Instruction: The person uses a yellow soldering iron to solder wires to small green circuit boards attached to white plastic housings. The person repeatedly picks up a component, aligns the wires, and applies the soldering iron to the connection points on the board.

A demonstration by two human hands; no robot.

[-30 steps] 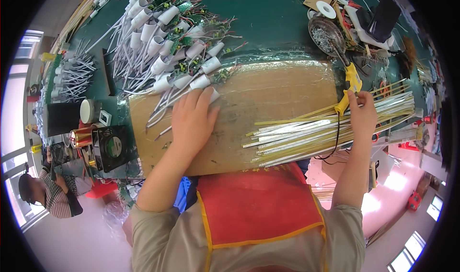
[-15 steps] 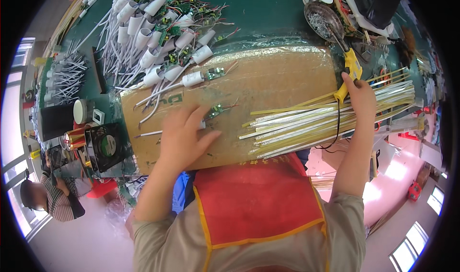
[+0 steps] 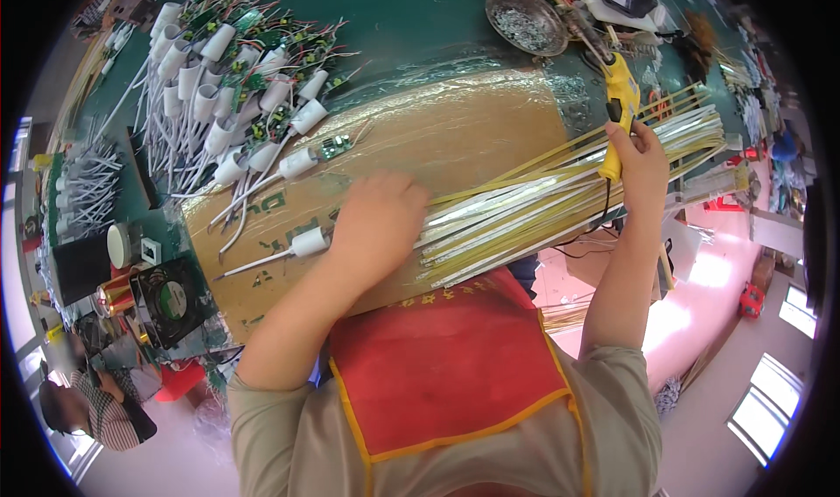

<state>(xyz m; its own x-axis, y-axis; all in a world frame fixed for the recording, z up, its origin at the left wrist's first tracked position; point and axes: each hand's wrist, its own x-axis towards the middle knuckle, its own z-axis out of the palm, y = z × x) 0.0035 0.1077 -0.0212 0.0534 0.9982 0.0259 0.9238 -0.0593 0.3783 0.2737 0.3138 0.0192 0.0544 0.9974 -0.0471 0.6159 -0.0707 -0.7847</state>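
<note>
My right hand (image 3: 643, 166) grips the yellow handle of a soldering iron (image 3: 622, 99), its metal end pointing up and away toward a round metal dish (image 3: 526, 24) of silvery bits. Below that hand lies a bundle of thin yellow and white strips (image 3: 560, 204). My left hand (image 3: 381, 221) is over the cardboard sheet (image 3: 490, 116), at the bundle's left ends. Its fingers are curled, and the fingertips and anything between them are hidden. Against its wrist side lies a white cylindrical housing with a cable (image 3: 309, 241). Another housing (image 3: 298, 163) with a green circuit board (image 3: 336, 146) sits farther back.
A large heap of white housings (image 3: 206, 103) with cables and circuit boards covers the far left. A black fan (image 3: 164, 300) and a round white-topped container (image 3: 121, 246) stand at the left edge. Another person (image 3: 101, 405) is at lower left.
My left hand has moved right, from over the near housing to the strip ends, and its fingers have curled in. The right hand still holds the soldering iron. The whole view has shifted.
</note>
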